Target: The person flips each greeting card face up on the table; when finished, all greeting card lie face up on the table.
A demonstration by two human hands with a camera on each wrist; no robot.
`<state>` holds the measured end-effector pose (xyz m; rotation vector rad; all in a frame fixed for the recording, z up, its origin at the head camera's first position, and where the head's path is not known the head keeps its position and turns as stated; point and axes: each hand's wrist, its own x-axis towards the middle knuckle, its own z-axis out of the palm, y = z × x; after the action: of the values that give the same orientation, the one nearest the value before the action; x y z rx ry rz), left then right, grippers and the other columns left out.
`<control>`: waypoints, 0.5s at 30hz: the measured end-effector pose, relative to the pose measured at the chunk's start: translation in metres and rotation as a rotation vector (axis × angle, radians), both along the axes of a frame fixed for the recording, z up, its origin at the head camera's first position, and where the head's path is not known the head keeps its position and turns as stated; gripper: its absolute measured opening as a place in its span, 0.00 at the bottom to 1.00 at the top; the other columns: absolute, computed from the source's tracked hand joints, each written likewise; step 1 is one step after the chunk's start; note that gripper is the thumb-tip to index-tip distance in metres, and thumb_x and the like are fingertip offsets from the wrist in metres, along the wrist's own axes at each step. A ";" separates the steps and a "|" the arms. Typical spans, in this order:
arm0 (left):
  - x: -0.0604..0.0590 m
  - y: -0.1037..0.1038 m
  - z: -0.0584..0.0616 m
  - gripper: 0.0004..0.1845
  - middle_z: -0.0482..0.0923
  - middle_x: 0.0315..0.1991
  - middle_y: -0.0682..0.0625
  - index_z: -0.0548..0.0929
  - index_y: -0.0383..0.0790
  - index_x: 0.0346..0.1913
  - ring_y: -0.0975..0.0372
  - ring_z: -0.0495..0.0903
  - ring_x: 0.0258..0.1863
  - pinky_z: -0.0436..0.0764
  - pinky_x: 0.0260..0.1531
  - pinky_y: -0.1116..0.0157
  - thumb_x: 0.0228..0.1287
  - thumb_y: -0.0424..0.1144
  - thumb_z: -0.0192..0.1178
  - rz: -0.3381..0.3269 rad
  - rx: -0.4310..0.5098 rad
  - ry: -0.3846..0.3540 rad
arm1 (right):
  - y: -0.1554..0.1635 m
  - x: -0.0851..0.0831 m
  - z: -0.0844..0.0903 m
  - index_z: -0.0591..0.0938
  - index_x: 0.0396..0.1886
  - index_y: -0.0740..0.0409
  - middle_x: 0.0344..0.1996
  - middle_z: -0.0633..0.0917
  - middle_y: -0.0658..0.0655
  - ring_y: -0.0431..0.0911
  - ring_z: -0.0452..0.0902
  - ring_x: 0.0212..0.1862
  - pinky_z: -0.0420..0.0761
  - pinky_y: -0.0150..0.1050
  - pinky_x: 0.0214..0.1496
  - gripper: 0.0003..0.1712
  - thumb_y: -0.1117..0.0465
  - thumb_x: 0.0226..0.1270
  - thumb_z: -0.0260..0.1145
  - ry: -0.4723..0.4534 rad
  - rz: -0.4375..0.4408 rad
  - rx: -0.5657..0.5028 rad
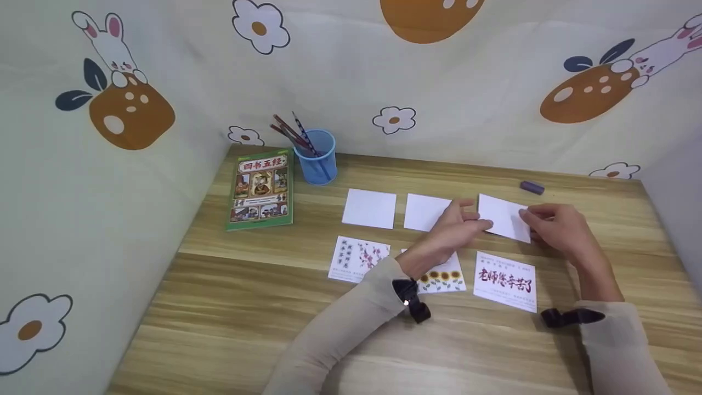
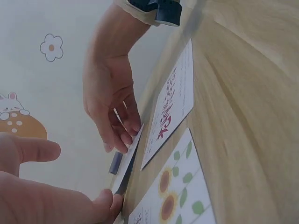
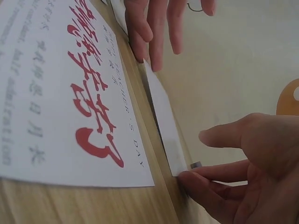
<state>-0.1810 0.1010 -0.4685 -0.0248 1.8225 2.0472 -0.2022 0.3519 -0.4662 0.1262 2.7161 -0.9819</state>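
A blank white card (image 1: 502, 216) at the right end of the upper row lies between my two hands. My left hand (image 1: 452, 227) pinches its left edge, the thumb on the face and other fingers extended. At the opposite edge my right hand (image 1: 562, 227) pinches the card between thumb and fingers. Seen from the right wrist, the card (image 3: 163, 126) tilts, with dark shadow along its near edge. Just in front lies a card with red Chinese writing (image 1: 505, 281). A sunflower card (image 1: 443, 278) is partly covered by my left forearm.
Two other white cards (image 1: 369, 209) are in the upper row; my left hand overlaps one. A blossom card (image 1: 356, 260) lies at lower left. Behind stand a green-bordered book (image 1: 261, 189), a blue pencil cup (image 1: 319, 162) and a small dark purple block (image 1: 532, 187) near the wall.
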 end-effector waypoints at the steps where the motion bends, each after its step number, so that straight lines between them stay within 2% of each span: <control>1: 0.000 0.001 0.000 0.37 0.78 0.69 0.35 0.70 0.36 0.76 0.52 0.81 0.65 0.85 0.63 0.59 0.67 0.33 0.72 0.010 0.012 0.006 | 0.000 0.000 0.000 0.76 0.74 0.69 0.61 0.85 0.74 0.52 0.87 0.51 0.83 0.26 0.42 0.44 0.35 0.81 0.61 0.005 0.007 -0.002; 4: 0.000 0.002 0.000 0.37 0.78 0.68 0.36 0.69 0.34 0.76 0.51 0.83 0.63 0.86 0.62 0.60 0.67 0.30 0.71 0.027 0.073 0.015 | -0.002 -0.001 -0.002 0.75 0.76 0.68 0.63 0.84 0.74 0.50 0.86 0.52 0.83 0.25 0.43 0.44 0.36 0.81 0.62 0.022 0.036 -0.025; 7: -0.001 0.004 -0.002 0.36 0.79 0.66 0.36 0.67 0.31 0.77 0.49 0.86 0.60 0.87 0.64 0.58 0.70 0.30 0.68 0.010 0.173 0.010 | -0.007 -0.002 -0.002 0.76 0.76 0.66 0.65 0.84 0.72 0.43 0.86 0.51 0.86 0.26 0.45 0.41 0.38 0.81 0.64 0.047 0.075 -0.092; 11: -0.003 0.006 -0.004 0.28 0.81 0.68 0.37 0.69 0.35 0.78 0.47 0.86 0.64 0.83 0.70 0.53 0.79 0.32 0.58 -0.081 0.244 -0.013 | -0.017 0.000 -0.001 0.78 0.76 0.60 0.67 0.84 0.67 0.34 0.86 0.50 0.87 0.27 0.47 0.35 0.42 0.82 0.64 0.131 0.151 -0.179; 13: -0.004 0.005 -0.005 0.27 0.79 0.72 0.40 0.72 0.41 0.78 0.48 0.84 0.67 0.82 0.71 0.53 0.79 0.31 0.53 -0.133 0.225 -0.009 | -0.021 0.001 0.001 0.78 0.76 0.59 0.68 0.84 0.66 0.31 0.85 0.52 0.86 0.27 0.49 0.33 0.42 0.85 0.60 0.180 0.173 -0.218; 15: -0.004 0.005 -0.005 0.30 0.75 0.77 0.44 0.74 0.47 0.78 0.48 0.80 0.71 0.80 0.73 0.54 0.76 0.28 0.50 -0.181 0.199 -0.003 | -0.026 0.003 0.003 0.77 0.76 0.60 0.67 0.84 0.67 0.32 0.85 0.53 0.89 0.30 0.50 0.34 0.41 0.88 0.54 0.209 0.172 -0.277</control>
<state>-0.1851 0.1056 -0.4739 0.1846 1.5499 2.0858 -0.1995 0.3263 -0.4628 -0.2702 2.6779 -1.3694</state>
